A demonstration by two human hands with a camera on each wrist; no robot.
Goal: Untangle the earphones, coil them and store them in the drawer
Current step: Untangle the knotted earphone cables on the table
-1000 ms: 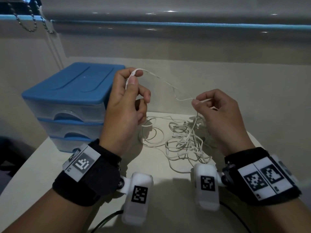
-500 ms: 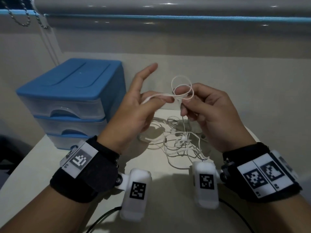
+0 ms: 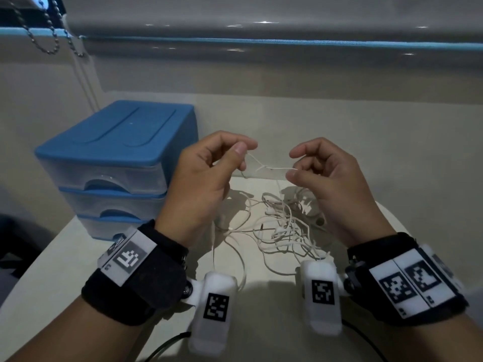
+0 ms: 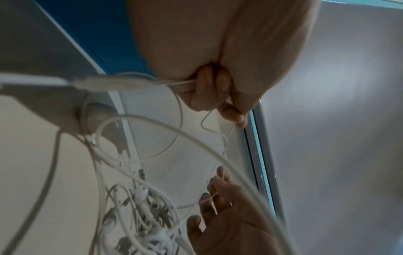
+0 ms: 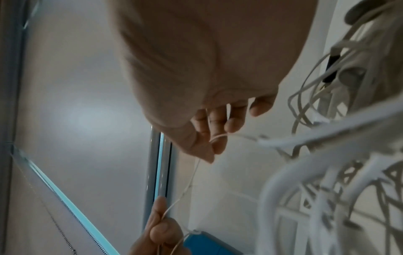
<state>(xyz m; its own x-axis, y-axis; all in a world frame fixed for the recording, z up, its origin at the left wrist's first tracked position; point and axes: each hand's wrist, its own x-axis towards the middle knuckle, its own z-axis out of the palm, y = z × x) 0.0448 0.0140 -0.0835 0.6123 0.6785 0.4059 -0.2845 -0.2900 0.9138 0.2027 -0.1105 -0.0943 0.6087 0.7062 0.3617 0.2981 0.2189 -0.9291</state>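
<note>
1. At the left we see the blue-topped plastic drawer unit with clear fronts [image 3: 115, 163] standing on the pale table [image 3: 52, 283], all drawers closed — nothing is stored yet.
2. Our left hand [image 3: 203, 178] pinches a strand between thumb and curled fingers.
3. Between the hands a short run of the thin white earphone cable [image 3: 271, 168] is stretched above the table; the rest lies below in a loose tangle [image 3: 285, 231], with earbuds among the loops.
4. Our right hand [image 3: 324, 178] pinches the strand's other end at the fingertips.
5. We judge the cable light, limp and snag-prone — better held by the wire near a knot, and never yanked at the fragile buds.
</note>
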